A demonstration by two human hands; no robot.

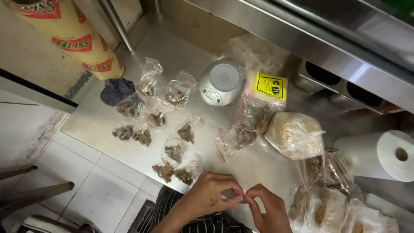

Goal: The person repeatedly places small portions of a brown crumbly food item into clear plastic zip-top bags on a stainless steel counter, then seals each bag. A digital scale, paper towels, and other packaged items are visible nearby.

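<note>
Both hands meet at the near edge of the steel bench [108, 125]: left hand [209, 194] and right hand [269, 211] pinch a small clear bag [233, 195] between their fingertips. Just beyond lie little filled bags [174, 152], scattered, with a round silver scale [221, 82] behind them and a paper roll [381, 155] at right.

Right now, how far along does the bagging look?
Done: about a dozen small clear bags with brown pieces lie spread over the steel counter, left of the round scale. In hand: the left hand and right hand pinch one small clear bag between their fingertips. Left: a large bag of pale pieces and a stack of empty zip bags.
</note>
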